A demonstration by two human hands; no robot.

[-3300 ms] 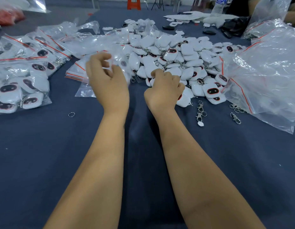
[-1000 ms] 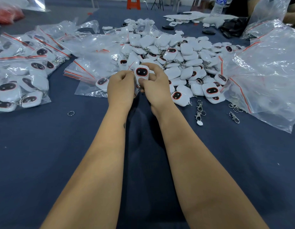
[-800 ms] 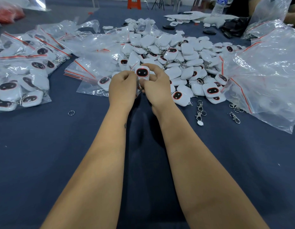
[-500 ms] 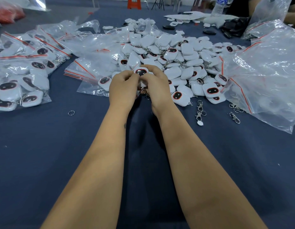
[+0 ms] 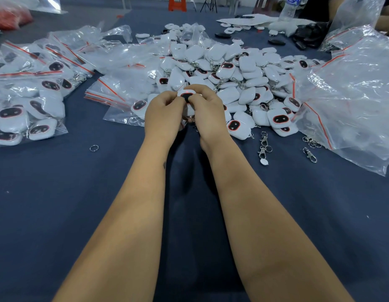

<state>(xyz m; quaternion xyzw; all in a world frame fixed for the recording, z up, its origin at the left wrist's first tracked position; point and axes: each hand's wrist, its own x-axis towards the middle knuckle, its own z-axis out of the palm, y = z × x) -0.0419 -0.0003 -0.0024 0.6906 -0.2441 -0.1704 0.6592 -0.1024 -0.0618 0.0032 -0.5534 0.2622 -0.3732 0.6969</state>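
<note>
Both hands met above dark cloth (image 5: pixel 58 203), just before white heap (image 5: pixel 239 77); left hand (image 5: pixel 163 115) and right hand (image 5: pixel 207 112) curled round one white keychain (image 5: pixel 186 96), pinching it between them; small red light showed on its top; loose ring (image 5: pixel 94 148) lay left.

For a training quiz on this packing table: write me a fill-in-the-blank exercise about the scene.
1. The left hand and right hand hold one fob whose black face is ringed in ____.
2. The ring lies on the cloth, to the ____ of the hands.
3. The cloth is dark ____.
4. The clasps lie to the ____ of the hands.

Missing words: red; left; blue; right.
</note>
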